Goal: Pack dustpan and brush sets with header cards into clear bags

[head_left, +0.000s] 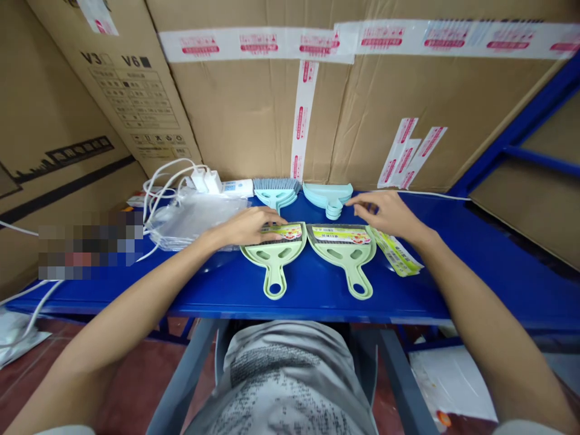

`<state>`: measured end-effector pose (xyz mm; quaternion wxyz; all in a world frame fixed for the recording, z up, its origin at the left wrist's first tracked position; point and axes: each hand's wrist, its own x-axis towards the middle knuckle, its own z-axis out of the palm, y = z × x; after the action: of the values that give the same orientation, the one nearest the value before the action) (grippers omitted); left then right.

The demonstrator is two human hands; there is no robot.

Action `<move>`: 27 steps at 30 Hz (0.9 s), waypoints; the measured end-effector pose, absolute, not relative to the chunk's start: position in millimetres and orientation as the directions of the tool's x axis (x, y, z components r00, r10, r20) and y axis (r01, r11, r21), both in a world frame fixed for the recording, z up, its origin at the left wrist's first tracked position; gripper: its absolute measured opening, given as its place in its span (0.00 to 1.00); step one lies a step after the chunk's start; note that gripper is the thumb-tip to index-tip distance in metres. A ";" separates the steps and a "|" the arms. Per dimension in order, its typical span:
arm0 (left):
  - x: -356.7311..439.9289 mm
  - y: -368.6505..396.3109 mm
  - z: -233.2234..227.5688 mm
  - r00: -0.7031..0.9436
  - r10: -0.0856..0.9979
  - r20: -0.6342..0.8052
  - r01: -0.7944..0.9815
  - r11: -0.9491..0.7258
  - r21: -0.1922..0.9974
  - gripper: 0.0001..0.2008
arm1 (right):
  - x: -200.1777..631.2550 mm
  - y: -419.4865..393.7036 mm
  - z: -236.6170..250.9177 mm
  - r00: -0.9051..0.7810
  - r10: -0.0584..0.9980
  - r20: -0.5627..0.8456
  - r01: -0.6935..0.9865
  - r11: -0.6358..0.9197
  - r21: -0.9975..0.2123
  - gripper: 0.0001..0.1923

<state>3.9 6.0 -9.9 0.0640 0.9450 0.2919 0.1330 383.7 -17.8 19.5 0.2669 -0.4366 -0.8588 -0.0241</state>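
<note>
Two light green dustpan-and-brush sets lie side by side, handles toward me. My left hand (254, 226) lies with fingers stretched over the upper edge of the left green set (273, 264), at its printed label card (290, 231). The right green set (351, 261) has a similar card (338, 234) across its bristles. My right hand (387, 212) is empty, fingers loosely bent and apart, close to the handles of the stacked light blue dustpans (327, 193). Beside those lie light blue brushes (276, 194) with grey bristles. More yellow-green cards (399, 254) lie below my right wrist.
Clear plastic bags (194, 220) are piled at the left, with white cables and plugs (206, 180) behind them. Large cardboard boxes (254, 121) wall off the back of the blue table (453, 229). A blue metal frame (521, 121) rises at the right.
</note>
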 end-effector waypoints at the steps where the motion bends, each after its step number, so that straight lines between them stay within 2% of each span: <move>1: 3.7 6.0 -9.5 0.797 0.565 0.215 0.530 -0.824 0.199 0.23 | 385.2 -18.1 21.3 -0.490 0.765 0.419 0.762 0.609 -0.221 0.15; 3: 2.9 6.0 -8.3 0.798 0.562 0.217 0.525 -0.826 0.206 0.23 | 389.2 -18.8 24.1 -0.528 0.793 0.303 0.755 0.602 -0.259 0.19; 8: -0.2 6.9 -4.8 0.797 0.565 0.214 0.517 -0.821 0.241 0.25 | 394.8 -23.9 28.7 -0.583 0.811 0.055 0.734 0.555 -0.391 0.41; 11: -0.7 7.6 -4.0 0.802 0.565 0.191 0.521 -0.820 0.239 0.26 | 391.7 -28.1 30.2 -0.604 0.797 -0.013 0.709 0.530 -0.466 0.45; 15: -1.7 7.5 -2.5 0.806 0.569 0.162 0.521 -0.812 0.262 0.28 | 390.0 -30.6 26.4 -0.638 0.767 -0.061 0.703 0.549 -0.453 0.53; 17: -4.8 6.5 -0.9 0.820 0.555 0.141 0.499 -0.814 0.298 0.33 | 391.8 -30.9 23.1 -0.668 0.736 -0.109 0.694 0.564 -0.448 0.59; 19: -9.9 5.1 0.8 0.840 0.534 0.095 0.475 -0.809 0.345 0.43 | 393.9 -30.9 20.0 -0.692 0.705 -0.153 0.685 0.576 -0.445 0.64; 21: -15.8 3.9 2.0 0.854 0.518 0.044 0.464 -0.797 0.387 0.55 | 395.0 -30.7 17.7 -0.697 0.696 -0.171 0.687 0.581 -0.436 0.66; 23: -20.8 3.3 2.3 0.859 0.512 0.011 0.463 -0.785 0.412 0.62 | 395.0 -30.1 16.0 -0.695 0.701 -0.161 0.689 0.585 -0.428 0.67; 27: -24.2 3.2 2.3 0.866 0.500 -0.011 0.460 -0.788 0.409 0.66 | 393.4 -28.9 14.9 -0.697 0.702 -0.144 0.691 0.604 -0.397 0.64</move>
<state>-24.2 3.2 2.3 0.2033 0.9443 0.2540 0.0488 393.4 -28.9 14.9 0.0134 -0.3888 -0.8955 0.2161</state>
